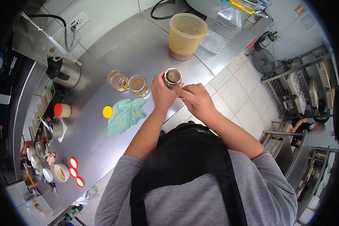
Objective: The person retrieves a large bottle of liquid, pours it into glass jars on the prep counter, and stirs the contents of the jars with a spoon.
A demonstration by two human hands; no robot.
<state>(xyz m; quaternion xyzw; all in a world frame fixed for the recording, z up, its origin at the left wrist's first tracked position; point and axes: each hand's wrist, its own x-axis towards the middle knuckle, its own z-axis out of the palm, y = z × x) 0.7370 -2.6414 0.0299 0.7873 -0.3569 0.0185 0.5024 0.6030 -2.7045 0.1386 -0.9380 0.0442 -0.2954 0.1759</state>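
My left hand [164, 92] is wrapped around a small glass jar [173, 78] of brown contents, raised near the counter's front edge. Closed at the jar's right side, my right hand [197, 100] grips what looks like a spoon [178, 86], its lower end at the jar's mouth. Two similar jars stand side by side to the left, a farther jar [117, 80] and a nearer jar [138, 86], both uncovered with brown contents. Beside them lie a crumpled green cloth [126, 115] and a yellow lid [107, 112].
A yellowish plastic tub [186, 37] and a large clear bottle [223, 28] stand at the back. Leftward are an electric kettle [66, 72], a red-lidded jar [62, 110], red-rimmed lids [73, 172] and several bowls [60, 172]. Another person [303, 126] is at far right.
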